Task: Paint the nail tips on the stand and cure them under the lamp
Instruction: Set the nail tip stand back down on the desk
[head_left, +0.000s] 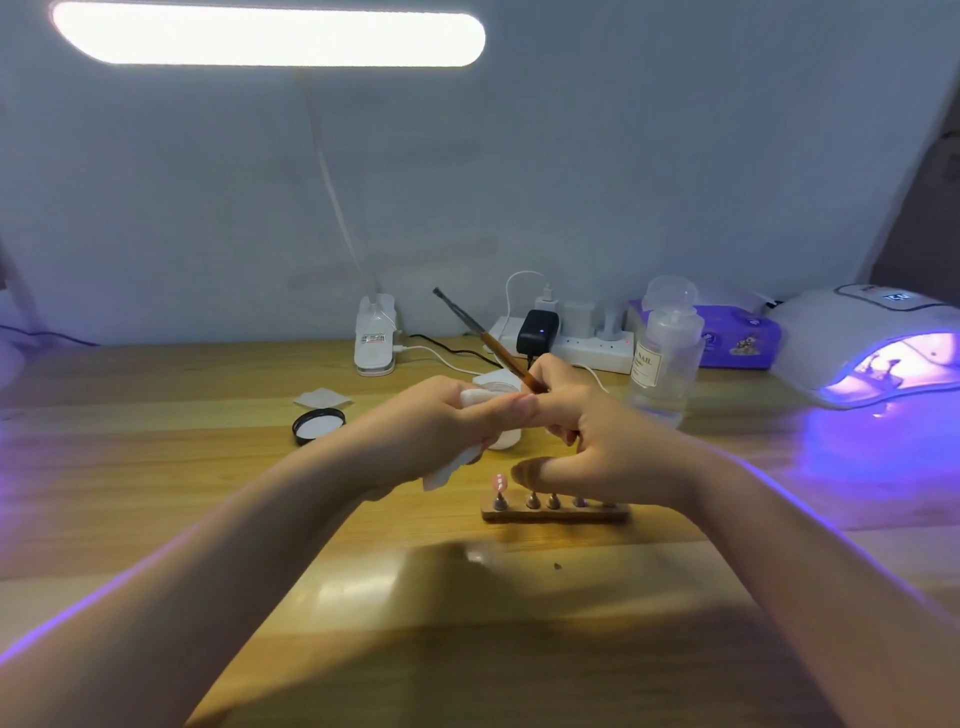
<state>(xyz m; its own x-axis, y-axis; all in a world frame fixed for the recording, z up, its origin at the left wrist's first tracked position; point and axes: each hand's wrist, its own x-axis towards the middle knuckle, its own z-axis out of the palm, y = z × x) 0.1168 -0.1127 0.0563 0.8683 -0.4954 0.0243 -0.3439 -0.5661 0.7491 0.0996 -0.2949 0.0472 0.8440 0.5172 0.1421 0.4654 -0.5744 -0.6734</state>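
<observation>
My left hand (441, 421) pinches a white wipe (478, 397) whose loose end hangs below the palm. My right hand (592, 436) grips a brown-handled nail brush (493, 343), its dark end pointing up and left; the bristle end is hidden between my fingers and the wipe. Below my hands a wooden stand (556, 514) with several metal pegs lies on the desk. A pink nail tip (500, 483) sits on its leftmost peg; my right thumb hovers just above the other pegs. The curing lamp (872, 348) glows violet at the right, with small shapes inside it.
A small white jar (506, 436) sits behind my hands, its black lid (318, 425) and a cotton pad (323, 399) to the left. A clear pump bottle (665, 358), a power strip (587, 348), a purple tissue pack (737, 338) and a desk lamp base (375, 343) line the back.
</observation>
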